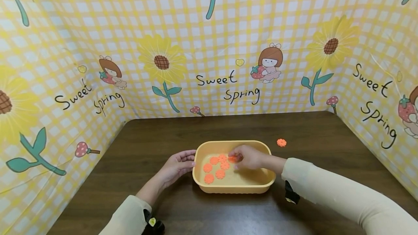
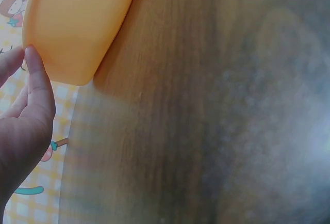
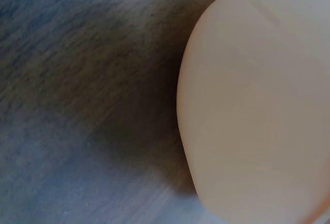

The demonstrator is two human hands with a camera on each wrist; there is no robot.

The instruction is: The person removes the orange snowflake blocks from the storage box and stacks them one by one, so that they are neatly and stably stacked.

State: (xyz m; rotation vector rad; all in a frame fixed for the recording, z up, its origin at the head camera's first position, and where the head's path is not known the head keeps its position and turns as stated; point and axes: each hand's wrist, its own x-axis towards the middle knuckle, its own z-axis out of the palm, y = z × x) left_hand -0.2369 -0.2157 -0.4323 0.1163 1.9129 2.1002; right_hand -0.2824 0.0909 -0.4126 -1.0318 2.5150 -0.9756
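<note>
A yellow plastic basin with rounded corners stands on the table, with several flat orange flower-shaped pieces lying in its left half. My right hand reaches down inside it and pinches an orange flower-shaped piece between thumb and fingers. At the left end, my left hand touches the rim with extended fingertips. The left wrist view shows those fingertips against the outside of the basin wall. In the right wrist view the basin wall hides the right hand.
One more orange flower-shaped piece lies on the dark wooden table, beyond the basin's right end. A yellow-checked cloth with printed flowers and lettering surrounds the table at the back and both sides.
</note>
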